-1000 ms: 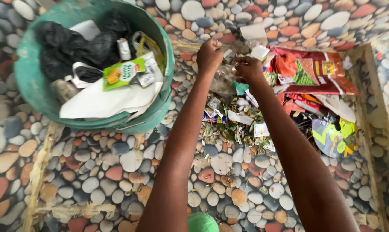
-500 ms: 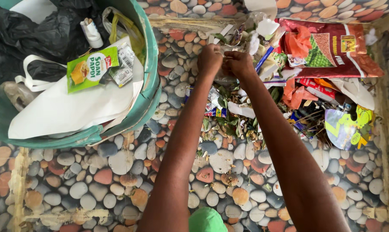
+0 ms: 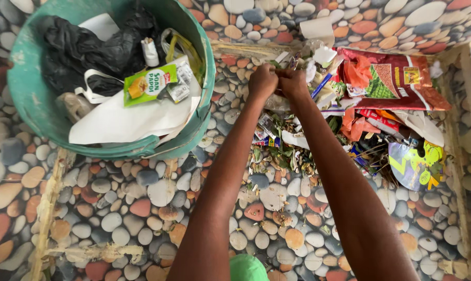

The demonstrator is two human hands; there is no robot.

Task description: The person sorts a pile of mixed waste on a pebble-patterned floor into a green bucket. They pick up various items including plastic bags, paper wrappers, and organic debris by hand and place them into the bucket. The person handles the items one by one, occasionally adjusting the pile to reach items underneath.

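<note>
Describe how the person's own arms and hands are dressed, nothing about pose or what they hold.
Both arms are bare along all that shows, with no sleeves. The left hand and right hand wear no gloves. No watch, bracelet or ring is visible on either wrist or hand.

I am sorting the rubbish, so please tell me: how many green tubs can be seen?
1. The green tub stands at the upper left, left of the left hand, and holds a black bag and wrappers. Others may lie out of view.
</note>
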